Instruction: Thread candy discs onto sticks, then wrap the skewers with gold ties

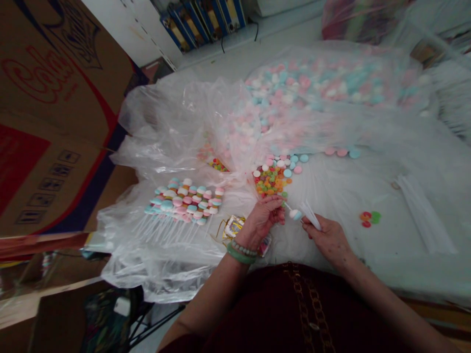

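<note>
My left hand (262, 219) is closed in a pinch around a thin stick that carries stacked candy discs (295, 214) at its tip. My right hand (328, 238) is closed on a small bundle of clear sleeves or sticks (311, 215), right beside those discs. Just above the hands lies a pile of small orange, green and red candies (270, 182) and larger pink, blue and white discs (285, 163). To the left, finished candy sticks (184, 200) lie in rows on a plastic sheet.
A big clear bag of pastel discs (316, 86) fills the back of the white table (368, 186). White sticks (423, 213) lie at right, near three loose candies (369, 218). Cardboard boxes (47, 108) stand at left. A small printed packet (234, 226) lies by my left wrist.
</note>
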### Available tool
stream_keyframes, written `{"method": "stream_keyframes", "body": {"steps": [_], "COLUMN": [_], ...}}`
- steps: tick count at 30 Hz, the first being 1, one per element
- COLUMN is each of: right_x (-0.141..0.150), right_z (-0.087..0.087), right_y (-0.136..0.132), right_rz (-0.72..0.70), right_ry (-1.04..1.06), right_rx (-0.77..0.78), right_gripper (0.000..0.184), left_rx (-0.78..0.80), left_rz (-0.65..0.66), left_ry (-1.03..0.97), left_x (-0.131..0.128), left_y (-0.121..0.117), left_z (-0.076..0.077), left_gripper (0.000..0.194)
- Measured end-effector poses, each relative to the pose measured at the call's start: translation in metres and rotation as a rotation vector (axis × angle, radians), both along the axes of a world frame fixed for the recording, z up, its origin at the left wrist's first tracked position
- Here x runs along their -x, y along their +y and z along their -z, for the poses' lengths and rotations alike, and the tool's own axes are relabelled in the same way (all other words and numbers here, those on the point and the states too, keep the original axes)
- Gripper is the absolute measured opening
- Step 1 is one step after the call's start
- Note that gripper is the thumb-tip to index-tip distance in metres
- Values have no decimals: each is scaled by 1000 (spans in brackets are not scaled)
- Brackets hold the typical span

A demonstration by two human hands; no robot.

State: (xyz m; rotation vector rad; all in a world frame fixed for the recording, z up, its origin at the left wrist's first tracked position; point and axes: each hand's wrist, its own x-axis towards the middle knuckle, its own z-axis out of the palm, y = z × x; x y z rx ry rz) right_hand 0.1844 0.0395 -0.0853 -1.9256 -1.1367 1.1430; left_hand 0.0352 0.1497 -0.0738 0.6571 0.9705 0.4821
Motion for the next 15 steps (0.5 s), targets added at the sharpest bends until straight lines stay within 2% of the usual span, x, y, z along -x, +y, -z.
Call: {"method": "stream_keyframes", "body": {"steps": [6, 12, 15], "right_x": [-2, 5, 7], "right_z": [-5, -6, -7], "right_y": [-6, -2, 1], "right_rz": [-136, -87, -50], "right_ry": [-134, -228, -189], "right_rx": [-77, -100, -119], "right_gripper": [28, 27, 28], "left_rx": [-15, -52, -27], "left_rz": [10, 134, 141], "left_ry": [-24, 35, 65], "left_x": [1, -7, -12], "left_y": [-1, -16, -21], "left_z": [1, 0, 0], "left_gripper": [29, 30, 30]}}
